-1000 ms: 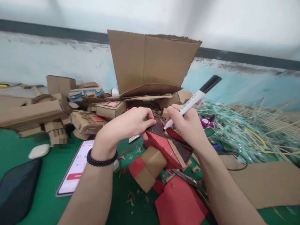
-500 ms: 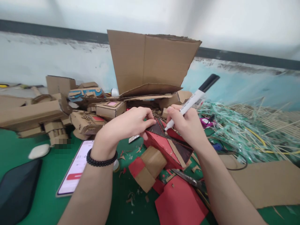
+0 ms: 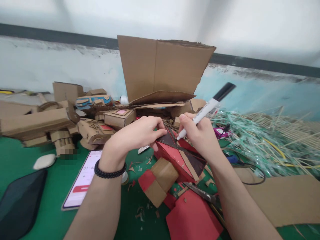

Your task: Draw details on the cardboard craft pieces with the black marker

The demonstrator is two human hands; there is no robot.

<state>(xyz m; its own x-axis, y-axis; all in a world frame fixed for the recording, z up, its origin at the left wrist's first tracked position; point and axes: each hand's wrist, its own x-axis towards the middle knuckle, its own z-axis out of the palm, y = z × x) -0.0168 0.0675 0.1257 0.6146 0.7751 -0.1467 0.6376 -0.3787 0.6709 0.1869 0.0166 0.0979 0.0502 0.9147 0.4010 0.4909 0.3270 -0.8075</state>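
A red and black cardboard piece (image 3: pixel 172 155) with a tan strip lies tilted in the middle of the green table. My left hand (image 3: pixel 147 131), a black bead bracelet on its wrist, pinches the piece's upper left edge. In my right hand (image 3: pixel 197 133) is a white marker (image 3: pixel 205 111) with a black end pointing up and right; its tip is at the dark top face of the piece. Just in front stands a small brown box form (image 3: pixel 162 176) with a red patch. Scissors (image 3: pixel 200 192) lie by my right forearm, partly over red paper (image 3: pixel 192 216).
Cardboard models (image 3: pixel 37 123) and a lit phone (image 3: pixel 83 173) are at the left, with a dark tablet-like object (image 3: pixel 21 203). A large cardboard sheet (image 3: pixel 165 70) stands behind. Wrapped sticks (image 3: pixel 262 140) and flat cardboard (image 3: pixel 287 196) fill the right.
The whole view has shifted slightly, so things appear a little lower and further right. Both hands keep their holds, and the marker tip stays at the dark face.
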